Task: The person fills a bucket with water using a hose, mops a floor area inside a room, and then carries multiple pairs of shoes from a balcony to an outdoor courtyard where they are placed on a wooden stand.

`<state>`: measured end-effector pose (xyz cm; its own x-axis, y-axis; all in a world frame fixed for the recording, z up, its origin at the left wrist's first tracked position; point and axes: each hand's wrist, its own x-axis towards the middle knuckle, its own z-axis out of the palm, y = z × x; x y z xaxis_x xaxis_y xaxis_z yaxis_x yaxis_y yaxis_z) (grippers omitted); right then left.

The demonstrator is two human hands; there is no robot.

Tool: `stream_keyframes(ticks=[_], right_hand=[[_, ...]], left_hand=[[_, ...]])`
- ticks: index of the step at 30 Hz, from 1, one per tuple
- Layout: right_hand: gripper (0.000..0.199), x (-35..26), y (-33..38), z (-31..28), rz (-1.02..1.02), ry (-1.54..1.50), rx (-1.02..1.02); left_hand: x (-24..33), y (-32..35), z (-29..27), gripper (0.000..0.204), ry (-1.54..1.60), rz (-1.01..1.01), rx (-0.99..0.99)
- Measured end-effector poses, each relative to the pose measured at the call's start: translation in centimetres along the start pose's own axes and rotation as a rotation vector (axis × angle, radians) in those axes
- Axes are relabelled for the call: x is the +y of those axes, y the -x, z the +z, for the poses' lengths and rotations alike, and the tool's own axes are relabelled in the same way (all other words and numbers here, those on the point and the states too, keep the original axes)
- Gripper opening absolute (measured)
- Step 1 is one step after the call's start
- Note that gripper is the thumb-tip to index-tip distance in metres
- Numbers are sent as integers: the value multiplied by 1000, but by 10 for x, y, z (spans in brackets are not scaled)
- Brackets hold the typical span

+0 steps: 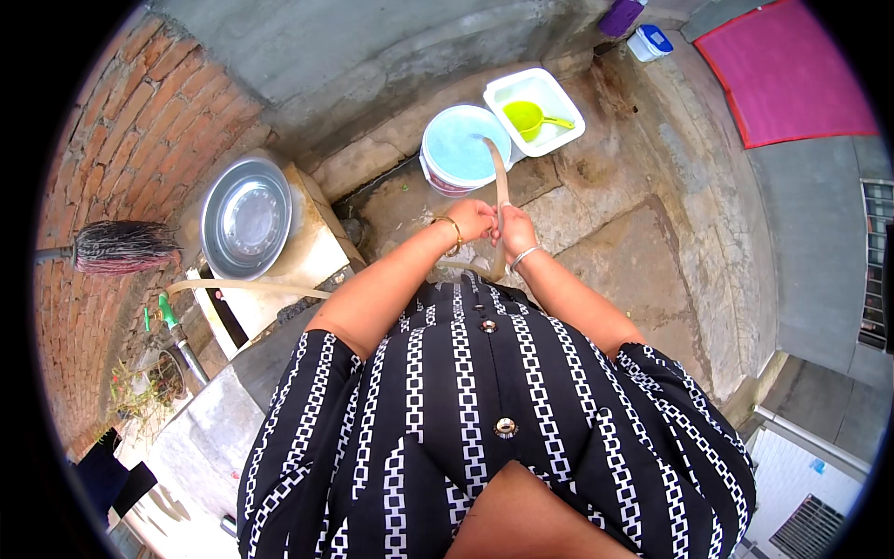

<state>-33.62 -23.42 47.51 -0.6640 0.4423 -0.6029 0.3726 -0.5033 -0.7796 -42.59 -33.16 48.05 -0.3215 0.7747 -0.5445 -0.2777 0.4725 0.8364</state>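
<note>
My right hand point(517, 229) is closed around a pale beige hose point(500, 170). The hose's free end reaches over a white bucket point(431, 169), which is filled with bluish, rippled water point(456, 140). Close beside it, my left hand point(474, 219) has its fingers curled in against the right fingers and the hose; what they pinch, if anything, is hidden. Below my hands the hose bends back toward my body and passes behind my left forearm. Next to the bucket stands a white rectangular basin point(568, 129) holding a lime-green dipper point(524, 118) with a handle.
To the left, a shiny metal basin point(246, 218) leans on a ledge point(315, 196). The hose runs back to a green-handled tap point(169, 311). A mop point(121, 248) hangs by the brick wall point(140, 102). A blue-lidded tub point(650, 43) and pink cloth point(792, 74) are far right.
</note>
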Motion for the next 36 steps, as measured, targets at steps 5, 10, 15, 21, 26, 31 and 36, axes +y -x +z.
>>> stream_keyframes(ticks=[5,10,15,21,26,31,36], right_hand=[[28,2,3,1,10,-10,5],[28,4,4,1,15,-26,-3],[28,3,7,5,17,-33,5],[27,6,9,5,14,-40,15],[27,6,11,7,12,-36,21],[28,6,11,7,17,-27,20],[28,3,13,7,16,-37,18]], left_hand=[[3,7,0,14,3,0,10],[2,8,0,14,0,4,-17],[-5,5,-1,14,90,14,-35],[1,12,1,14,61,-13,-16],[-5,12,-2,14,69,-5,-30],[-3,14,-2,15,3,-17,1],[1,15,-3,16,-24,-31,30]])
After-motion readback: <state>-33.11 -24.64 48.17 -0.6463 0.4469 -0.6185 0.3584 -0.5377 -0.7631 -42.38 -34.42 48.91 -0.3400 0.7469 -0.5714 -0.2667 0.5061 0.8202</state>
